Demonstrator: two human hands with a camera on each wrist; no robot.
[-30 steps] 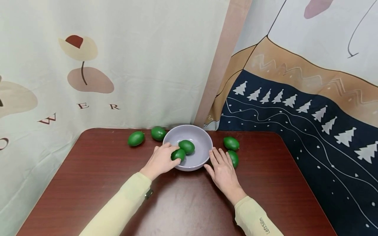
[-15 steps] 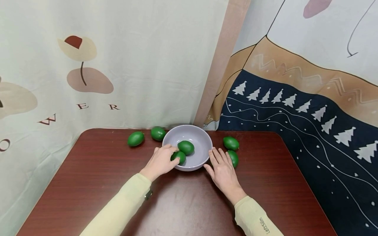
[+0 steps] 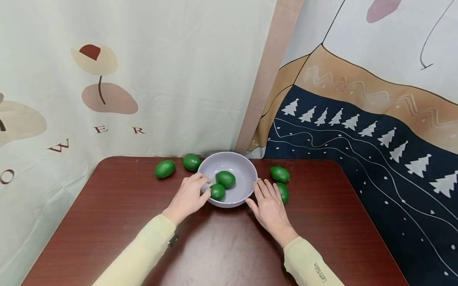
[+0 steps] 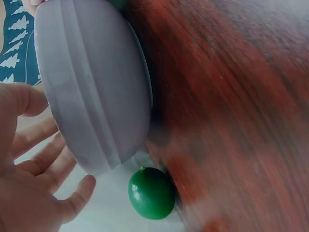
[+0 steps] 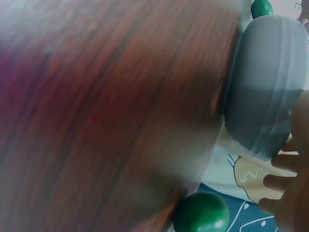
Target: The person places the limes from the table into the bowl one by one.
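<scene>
A pale purple bowl [image 3: 247, 171] stands near the table's far edge with two green limes inside, a rear lime [image 3: 226, 179] and a front lime [image 3: 217, 192]. At the bowl's left rim is my left hand [image 3: 187, 197], its fingers loosely spread and holding nothing, thumb close to the front lime. The left wrist view shows these fingers [image 4: 53, 169] apart beside the bowl's wall. My right hand [image 3: 270, 208] lies with extended fingers against the bowl's right side. It partly covers a lime [image 3: 283, 192] on the table.
Left of the bowl lie two more limes, one [image 3: 165, 169] farther out and one [image 3: 192, 162] close to the bowl. Another lime [image 3: 280, 174] is at the right. Curtains [image 3: 179, 79] hang behind the dark red table [image 3: 222, 246].
My left hand has let go of the front lime and drawn back a little to the left, leaving it in the bowl. My right hand has hardly moved.
</scene>
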